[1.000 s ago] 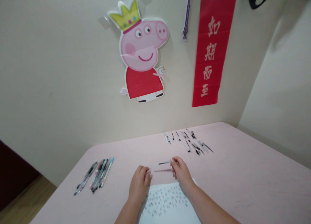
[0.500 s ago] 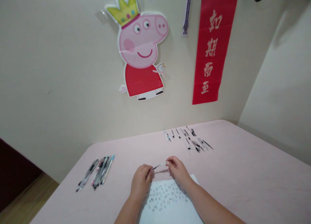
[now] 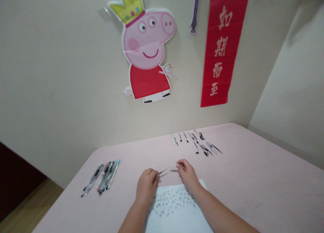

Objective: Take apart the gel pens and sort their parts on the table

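Left hand point(image 3: 146, 184) and right hand point(image 3: 186, 172) now both pinch the pen refill point(image 3: 167, 169), a second ago held by the right alone; lifted above the written sheet point(image 3: 177, 209).

Setting: home room. Evidence: cartoon pig cutout point(image 3: 146, 54) and red calligraphy banner point(image 3: 220, 51) on wall; pink-covered counter point(image 3: 253, 179).

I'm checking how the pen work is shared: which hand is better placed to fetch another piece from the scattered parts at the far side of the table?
Probably the right hand. The scattered parts lie beyond it on its side, while the left hand sits farther off, pinching the thin refill's dark tip.
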A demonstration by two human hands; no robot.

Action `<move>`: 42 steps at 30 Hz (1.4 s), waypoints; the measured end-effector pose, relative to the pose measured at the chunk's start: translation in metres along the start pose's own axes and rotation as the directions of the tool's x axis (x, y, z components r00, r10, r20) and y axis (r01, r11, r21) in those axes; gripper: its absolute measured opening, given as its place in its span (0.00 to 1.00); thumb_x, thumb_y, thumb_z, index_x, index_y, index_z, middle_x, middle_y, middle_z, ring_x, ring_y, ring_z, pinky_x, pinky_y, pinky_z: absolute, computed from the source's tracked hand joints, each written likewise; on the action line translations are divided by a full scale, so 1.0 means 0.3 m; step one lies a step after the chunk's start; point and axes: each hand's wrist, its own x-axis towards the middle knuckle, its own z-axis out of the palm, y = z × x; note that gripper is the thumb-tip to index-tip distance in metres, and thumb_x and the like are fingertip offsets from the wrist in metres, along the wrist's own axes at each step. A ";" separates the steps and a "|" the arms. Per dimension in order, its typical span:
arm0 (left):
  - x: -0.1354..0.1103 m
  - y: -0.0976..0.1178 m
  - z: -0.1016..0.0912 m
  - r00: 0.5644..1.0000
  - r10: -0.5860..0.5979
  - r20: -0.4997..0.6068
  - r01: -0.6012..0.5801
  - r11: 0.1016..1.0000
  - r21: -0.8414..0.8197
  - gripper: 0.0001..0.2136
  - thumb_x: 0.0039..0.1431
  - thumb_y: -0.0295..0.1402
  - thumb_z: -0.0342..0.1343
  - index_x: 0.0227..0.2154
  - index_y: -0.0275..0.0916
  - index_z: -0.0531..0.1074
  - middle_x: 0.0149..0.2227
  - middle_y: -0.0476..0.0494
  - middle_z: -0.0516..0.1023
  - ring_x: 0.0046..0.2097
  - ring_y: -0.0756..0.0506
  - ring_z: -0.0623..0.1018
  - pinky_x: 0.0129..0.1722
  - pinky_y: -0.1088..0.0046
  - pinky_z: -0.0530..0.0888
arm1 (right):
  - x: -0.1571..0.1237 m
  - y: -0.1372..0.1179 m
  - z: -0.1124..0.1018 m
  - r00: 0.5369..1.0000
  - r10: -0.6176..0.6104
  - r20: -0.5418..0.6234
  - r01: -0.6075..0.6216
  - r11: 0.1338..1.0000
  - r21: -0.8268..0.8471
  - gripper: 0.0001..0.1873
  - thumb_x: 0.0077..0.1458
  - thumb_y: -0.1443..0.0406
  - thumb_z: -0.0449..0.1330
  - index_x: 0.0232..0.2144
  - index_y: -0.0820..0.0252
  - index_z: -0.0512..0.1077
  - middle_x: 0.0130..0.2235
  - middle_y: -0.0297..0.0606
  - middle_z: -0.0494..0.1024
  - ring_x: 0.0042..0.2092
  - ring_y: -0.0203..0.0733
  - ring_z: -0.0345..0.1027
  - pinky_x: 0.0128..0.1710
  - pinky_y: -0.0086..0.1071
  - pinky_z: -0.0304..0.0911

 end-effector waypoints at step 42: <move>0.004 0.039 -0.001 0.994 0.038 0.098 -0.061 0.969 0.239 0.09 0.57 0.23 0.49 0.32 0.39 0.73 0.34 0.44 0.74 0.40 0.44 0.71 0.39 0.69 0.65 | -0.011 -0.020 0.002 0.990 -0.118 0.076 0.134 0.954 -0.266 0.07 0.50 0.64 0.54 0.29 0.58 0.71 0.29 0.36 0.75 0.30 0.41 0.68 0.32 0.32 0.61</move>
